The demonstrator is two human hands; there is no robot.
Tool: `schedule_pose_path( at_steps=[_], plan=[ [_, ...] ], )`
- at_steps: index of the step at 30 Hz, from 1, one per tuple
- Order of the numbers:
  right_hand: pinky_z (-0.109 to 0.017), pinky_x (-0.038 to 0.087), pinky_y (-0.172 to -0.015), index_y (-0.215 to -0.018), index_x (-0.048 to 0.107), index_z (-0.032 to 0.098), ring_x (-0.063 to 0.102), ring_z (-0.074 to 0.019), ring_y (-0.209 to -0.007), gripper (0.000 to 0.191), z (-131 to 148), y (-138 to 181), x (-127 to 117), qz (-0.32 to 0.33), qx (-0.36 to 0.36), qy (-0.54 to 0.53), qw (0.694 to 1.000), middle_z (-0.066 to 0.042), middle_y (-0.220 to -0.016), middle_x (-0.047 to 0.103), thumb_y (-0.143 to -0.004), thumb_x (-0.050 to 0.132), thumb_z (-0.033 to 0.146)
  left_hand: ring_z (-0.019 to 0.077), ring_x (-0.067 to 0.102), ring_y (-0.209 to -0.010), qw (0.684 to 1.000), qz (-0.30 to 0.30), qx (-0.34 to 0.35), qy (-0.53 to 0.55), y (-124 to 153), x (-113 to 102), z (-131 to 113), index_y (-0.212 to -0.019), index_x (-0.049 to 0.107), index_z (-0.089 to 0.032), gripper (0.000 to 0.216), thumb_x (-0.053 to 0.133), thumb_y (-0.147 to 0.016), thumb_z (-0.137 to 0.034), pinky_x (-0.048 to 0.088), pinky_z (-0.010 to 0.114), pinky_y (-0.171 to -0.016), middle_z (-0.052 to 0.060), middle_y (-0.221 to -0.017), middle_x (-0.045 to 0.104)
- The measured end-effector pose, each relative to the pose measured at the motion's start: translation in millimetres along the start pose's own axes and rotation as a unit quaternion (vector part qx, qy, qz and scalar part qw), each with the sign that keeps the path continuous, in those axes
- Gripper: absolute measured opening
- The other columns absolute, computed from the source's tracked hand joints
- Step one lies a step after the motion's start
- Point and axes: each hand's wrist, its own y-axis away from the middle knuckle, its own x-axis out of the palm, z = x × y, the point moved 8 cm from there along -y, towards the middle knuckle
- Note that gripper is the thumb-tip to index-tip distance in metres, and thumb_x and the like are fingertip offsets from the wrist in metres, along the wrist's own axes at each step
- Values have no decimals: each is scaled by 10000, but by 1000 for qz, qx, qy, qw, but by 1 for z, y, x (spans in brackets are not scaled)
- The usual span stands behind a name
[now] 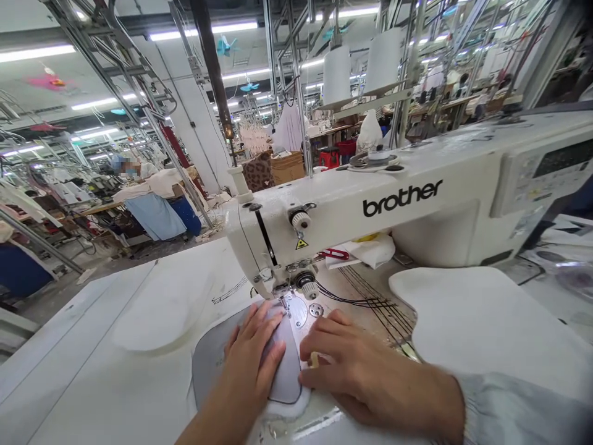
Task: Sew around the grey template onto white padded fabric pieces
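My left hand (pixel 250 358) lies flat with fingers stretched out on a grey curved template (pixel 210 361) that covers a white fabric piece (pixel 290 411). My right hand (pixel 352 364) rests beside it with fingers curled, pressing the template's right edge and the fabric. Both hands are just in front of the needle and presser foot (pixel 285 303) of a white Brother sewing machine (pixel 398 204). The fabric's fuzzy edge shows below the template.
A stack of white cut pieces (pixel 482 321) lies at the right, another white piece (pixel 162 309) at the left. Red snips (pixel 334 253) sit behind the machine head. Thread cones (pixel 337 74) stand above. Another person sits at a far-left workstation (pixel 125 165).
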Motion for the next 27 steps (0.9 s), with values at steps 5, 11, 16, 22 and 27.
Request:
schedule_pose_path(
  at_steps=[5,11,16,22,27],
  plan=[
    [-315,348,-894,-939,619,203,518,-146,-948,184,3,-1,1,19,4,6,1000,13,-1023,652,-939,470,95,271,435,-1360,997,-34,44,-48,3,-6,-7,-1344,519,-317,392,406,-970,-343,487,491,-1000,2,-1476,475],
    [-308,349,-889,-909,598,208,524,-138,-946,163,4,-1,0,20,7,5,1000,28,-981,659,-970,464,138,229,440,-1357,993,-61,90,-41,5,-2,-9,-1394,440,-283,426,428,-970,-328,460,428,-1029,5,-1449,511],
    [-315,340,-894,-918,614,214,535,-140,-943,180,0,-2,2,20,19,5,1000,26,-969,670,-976,459,143,244,443,-1353,994,-61,77,-38,3,-4,-9,-1332,487,-295,370,440,-966,-321,446,428,-1019,13,-1430,532],
    [-313,325,-877,-992,630,195,525,-147,-932,182,-8,-5,3,9,40,-5,999,6,-1008,668,-953,473,111,267,468,-1325,998,-43,50,-11,-6,-3,-2,-1230,543,-309,288,408,-978,-338,425,468,-1010,6,-1384,568],
    [-321,321,-876,-1058,625,195,523,-152,-958,217,-17,-5,8,-19,61,-11,998,-5,-1101,647,-943,473,91,263,544,-1213,998,-43,24,27,-16,-4,6,-1172,549,-294,238,429,-971,-338,392,497,-1006,5,-1203,651]
  ],
)
